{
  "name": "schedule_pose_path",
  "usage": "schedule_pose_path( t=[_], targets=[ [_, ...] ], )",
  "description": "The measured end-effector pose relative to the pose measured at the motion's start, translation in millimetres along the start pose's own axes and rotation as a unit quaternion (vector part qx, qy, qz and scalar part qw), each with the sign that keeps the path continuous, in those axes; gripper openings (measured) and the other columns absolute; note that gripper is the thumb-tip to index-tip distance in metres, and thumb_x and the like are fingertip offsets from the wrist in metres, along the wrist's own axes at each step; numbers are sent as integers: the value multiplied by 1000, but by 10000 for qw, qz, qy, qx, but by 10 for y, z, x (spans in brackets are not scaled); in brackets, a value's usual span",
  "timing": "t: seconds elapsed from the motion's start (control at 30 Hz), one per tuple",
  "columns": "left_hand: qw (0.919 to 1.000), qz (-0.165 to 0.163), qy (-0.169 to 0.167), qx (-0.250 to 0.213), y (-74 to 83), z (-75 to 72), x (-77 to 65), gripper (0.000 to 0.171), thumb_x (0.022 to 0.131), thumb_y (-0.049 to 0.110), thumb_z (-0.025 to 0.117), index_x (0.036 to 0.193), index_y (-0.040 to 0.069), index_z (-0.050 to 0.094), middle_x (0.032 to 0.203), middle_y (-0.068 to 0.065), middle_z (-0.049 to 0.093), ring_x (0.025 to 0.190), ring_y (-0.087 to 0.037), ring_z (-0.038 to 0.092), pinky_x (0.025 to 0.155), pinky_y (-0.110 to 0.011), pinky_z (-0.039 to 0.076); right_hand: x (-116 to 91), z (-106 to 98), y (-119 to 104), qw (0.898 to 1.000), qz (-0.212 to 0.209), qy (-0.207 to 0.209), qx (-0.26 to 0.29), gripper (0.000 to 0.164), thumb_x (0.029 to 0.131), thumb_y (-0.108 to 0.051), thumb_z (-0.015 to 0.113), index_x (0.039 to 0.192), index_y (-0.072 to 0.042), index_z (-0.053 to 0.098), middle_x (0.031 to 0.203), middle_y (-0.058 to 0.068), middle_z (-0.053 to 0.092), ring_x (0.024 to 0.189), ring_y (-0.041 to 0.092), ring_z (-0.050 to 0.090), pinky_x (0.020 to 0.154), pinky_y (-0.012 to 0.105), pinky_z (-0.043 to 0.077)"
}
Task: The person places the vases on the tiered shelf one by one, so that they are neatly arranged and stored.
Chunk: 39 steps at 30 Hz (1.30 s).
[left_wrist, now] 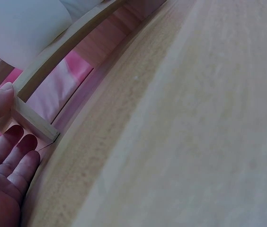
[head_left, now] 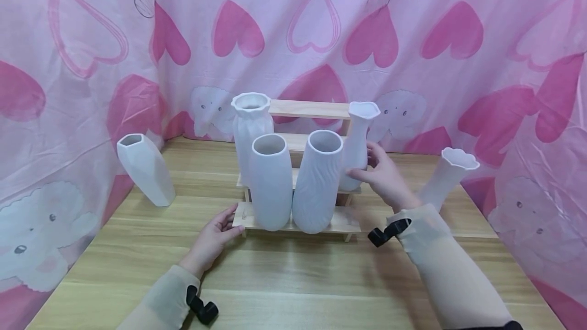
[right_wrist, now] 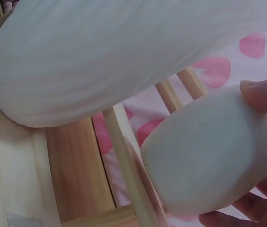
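A tiered wooden stand point(head_left: 349, 222) holds several white vases. My right hand point(head_left: 387, 176) grips the slim vase point(head_left: 355, 154) with a wavy rim at the stand's right side, above its second step; in the right wrist view, thumb and fingers lie on either side of the slim vase point(right_wrist: 209, 156). At the left end of the lowest step, my left hand point(head_left: 213, 238) holds the stand, thumb at the board's corner and fingers below it. On that step stand a smooth vase point(head_left: 271, 187) and a ribbed vase point(head_left: 318, 185). Behind them at left is a ruffled-rim vase point(head_left: 252, 131).
A faceted vase point(head_left: 148, 169) stands on the wooden table point(head_left: 293, 289) at far left. A flared vase point(head_left: 447, 177) with a scalloped rim stands at right, partly behind my right forearm. A pink heart-patterned curtain point(head_left: 284, 19) surrounds the table's back and sides.
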State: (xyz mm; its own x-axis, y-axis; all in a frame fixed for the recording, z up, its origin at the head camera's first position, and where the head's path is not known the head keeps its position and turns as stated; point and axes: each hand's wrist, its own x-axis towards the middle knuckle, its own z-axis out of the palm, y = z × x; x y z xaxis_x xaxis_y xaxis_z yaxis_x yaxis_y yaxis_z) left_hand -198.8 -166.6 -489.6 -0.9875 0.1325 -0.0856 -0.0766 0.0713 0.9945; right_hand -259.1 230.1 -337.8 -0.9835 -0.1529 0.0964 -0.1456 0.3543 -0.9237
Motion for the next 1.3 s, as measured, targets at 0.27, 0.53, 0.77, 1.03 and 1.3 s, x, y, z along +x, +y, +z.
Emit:
schedule_pose_path(
  t=[0.27,0.53,0.77,1.03,1.3],
  targets=[
    [10000,70,-10,1,-12,-5,0,74,86,14,73,149,10,34,133,-17,53,119,-24,51,92,-20,44,32,68,-10,9999,123,-91,62,80,76,-33,83,142,-30,38,137,4,45,124,28,45,101,58,36],
    [9998,170,-25,36,-18,-6,1,73,87,13,72,149,8,34,132,-19,52,115,-19,54,90,-19,45,72,111,-1,9996,91,-165,223,77,79,-25,80,143,-29,37,138,5,43,124,29,44,102,57,35],
    [9997,211,-60,46,-15,-7,-3,72,87,12,71,149,7,33,132,-20,52,113,-18,54,90,-19,45,118,149,32,9992,-90,-223,320,80,82,-17,76,149,-24,31,140,11,42,124,32,44,103,55,35],
    [9999,134,-53,-27,-8,-5,-2,72,87,12,71,149,10,34,131,-18,53,113,-19,54,91,-20,45,138,185,29,9984,-103,-220,509,84,82,-19,78,150,-20,28,138,13,42,123,32,44,103,53,37],
    [9999,100,-63,-40,-9,-12,-3,74,86,14,72,150,12,33,132,-17,53,115,-23,53,91,-21,45,137,220,38,9981,-94,-211,575,82,80,-27,80,147,-24,32,139,10,42,125,31,42,101,55,38]
  ],
)
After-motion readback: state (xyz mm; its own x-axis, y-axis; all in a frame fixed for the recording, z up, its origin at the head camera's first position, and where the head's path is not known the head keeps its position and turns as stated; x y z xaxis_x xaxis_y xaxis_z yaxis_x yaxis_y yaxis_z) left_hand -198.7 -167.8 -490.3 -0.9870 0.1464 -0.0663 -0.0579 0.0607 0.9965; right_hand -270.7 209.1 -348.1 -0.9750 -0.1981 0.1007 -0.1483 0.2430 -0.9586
